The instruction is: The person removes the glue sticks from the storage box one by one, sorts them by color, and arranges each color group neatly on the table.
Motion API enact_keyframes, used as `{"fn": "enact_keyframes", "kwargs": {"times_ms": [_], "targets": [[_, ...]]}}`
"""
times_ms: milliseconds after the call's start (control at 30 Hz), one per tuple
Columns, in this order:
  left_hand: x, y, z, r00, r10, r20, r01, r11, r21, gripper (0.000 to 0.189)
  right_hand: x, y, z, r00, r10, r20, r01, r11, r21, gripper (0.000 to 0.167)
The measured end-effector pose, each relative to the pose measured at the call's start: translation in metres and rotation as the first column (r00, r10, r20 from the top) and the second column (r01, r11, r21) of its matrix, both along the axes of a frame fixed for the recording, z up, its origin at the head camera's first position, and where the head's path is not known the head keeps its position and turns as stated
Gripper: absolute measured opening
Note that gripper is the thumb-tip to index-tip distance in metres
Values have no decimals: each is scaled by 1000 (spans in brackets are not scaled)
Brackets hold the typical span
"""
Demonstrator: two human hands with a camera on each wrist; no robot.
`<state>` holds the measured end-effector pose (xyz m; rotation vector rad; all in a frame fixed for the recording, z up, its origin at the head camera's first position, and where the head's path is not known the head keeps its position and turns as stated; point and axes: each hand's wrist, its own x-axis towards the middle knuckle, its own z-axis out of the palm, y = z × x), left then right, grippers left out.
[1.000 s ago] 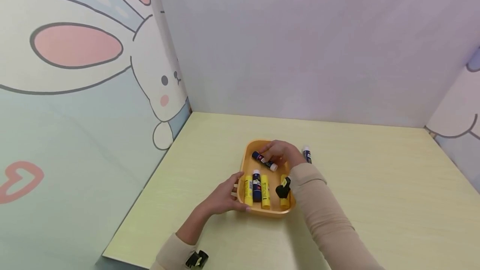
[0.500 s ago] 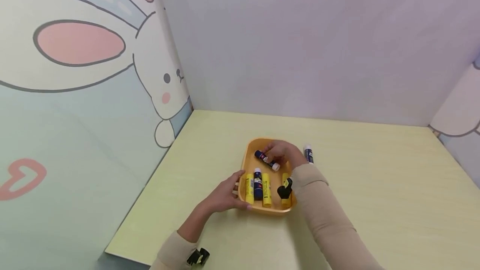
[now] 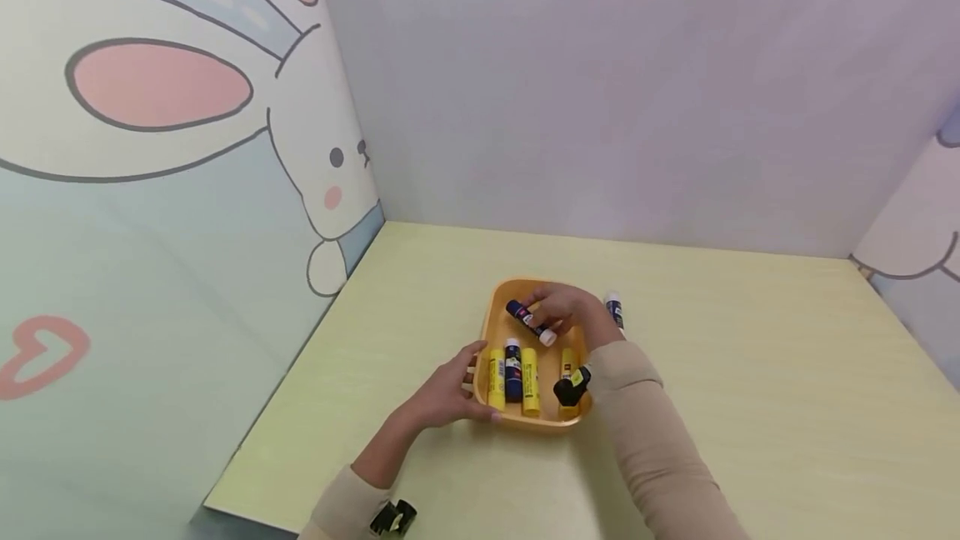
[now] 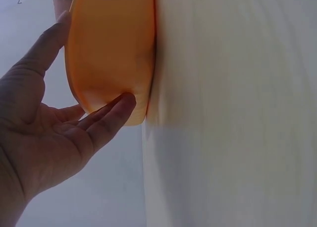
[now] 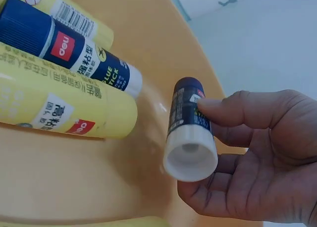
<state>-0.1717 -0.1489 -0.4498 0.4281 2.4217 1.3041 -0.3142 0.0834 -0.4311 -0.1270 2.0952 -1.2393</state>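
My left hand [image 3: 448, 394] grips the near left corner of an orange plastic tray [image 3: 548, 397], thumb on the near side and fingers against the left wall. Over the tray's far part, my right hand [image 3: 564, 307] pinches a dark blue glue stick [image 5: 190, 133] between thumb and fingers. The stick lies slantwise, its white end toward the right wrist camera. Side by side in the near part lie a yellow glue stick [image 3: 497, 380], a blue one with a white end [image 3: 513, 373] and another yellow glue stick [image 3: 530, 383]. A further yellow glue stick [image 3: 567, 363] lies at the right, partly behind the wrist camera.
Outside the tray, another blue glue stick with a white end [image 3: 614, 308] lies on the pale yellow table [image 3: 750, 357], partly hidden by the right forearm. A wall with rabbit drawings [image 3: 172, 273] borders the table on the left, and a plain wall [image 3: 600, 90] stands behind.
The right wrist has shifted slightly, uncovering more of the yellow glue stick at the right. The right hand still holds the blue glue stick, and the left hand stays on the tray.
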Motion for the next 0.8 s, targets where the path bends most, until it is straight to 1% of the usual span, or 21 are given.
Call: {"fn": "enact_keyframes", "kwargs": {"times_ms": [233, 400, 600, 800], "targets": [[1, -1, 2, 1000, 1, 4, -1, 1000, 4, 101, 14, 3, 3, 998, -42, -52, 39, 997, -63, 43], [1, -1, 2, 1000, 13, 3, -13, 1000, 1, 103, 23, 2, 10, 995, -67, -72, 58, 991, -123, 47], [1, -3, 0, 999, 32, 10, -32, 999, 5, 104, 29, 4, 13, 993, -85, -78, 70, 981, -180, 49], [1, -4, 1, 999, 32, 9, -32, 999, 5, 103, 32, 7, 11, 989, -104, -103, 83, 978, -192, 49]]}}
